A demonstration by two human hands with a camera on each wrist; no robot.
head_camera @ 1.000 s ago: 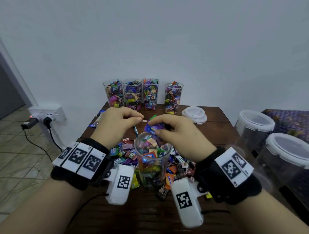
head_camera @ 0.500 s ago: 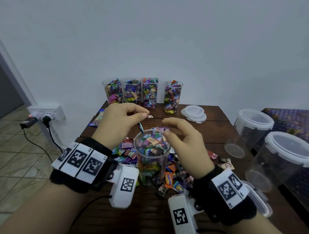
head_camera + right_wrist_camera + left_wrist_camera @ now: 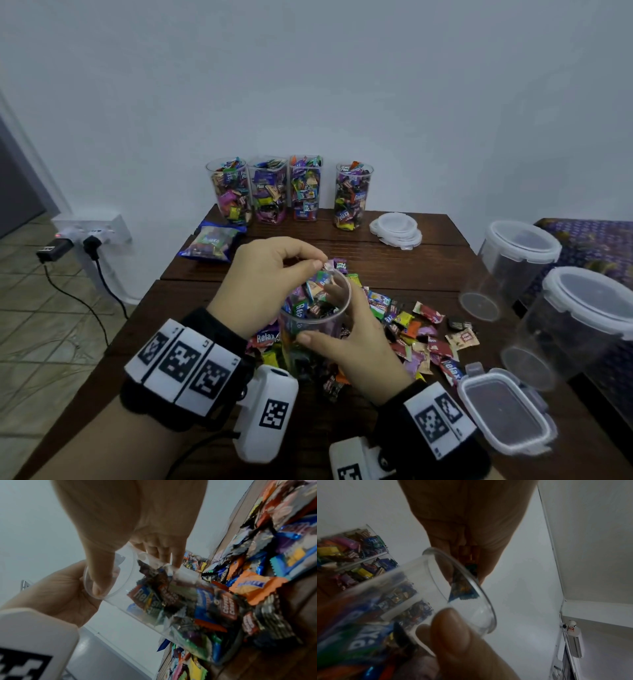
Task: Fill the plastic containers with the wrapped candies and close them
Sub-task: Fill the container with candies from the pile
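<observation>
A clear plastic container [image 3: 313,318], partly filled with wrapped candies, stands in the middle of the wooden table [image 3: 428,263]. My right hand [image 3: 322,315] grips its upper wall, thumb [image 3: 305,338] on the near side and fingers [image 3: 337,291] round the far side. My left hand [image 3: 317,266] hovers over the rim and pinches a wrapped candy [image 3: 464,588] between thumb and fingertips; in the left wrist view the candy hangs just inside the rim [image 3: 476,582]. Loose candies [image 3: 421,329] lie in a heap around and to the right of the container.
Several filled open containers [image 3: 303,188] line the back edge, a candy bag [image 3: 212,243] at back left, stacked lids [image 3: 395,228] at back right. Two tall lidded tubs [image 3: 520,253] [image 3: 589,308] and a flat lidded box [image 3: 503,411] stand at the right.
My right hand dropped its candies into the container, then came down and took hold of its side. My left hand moved over the rim with its candy.
</observation>
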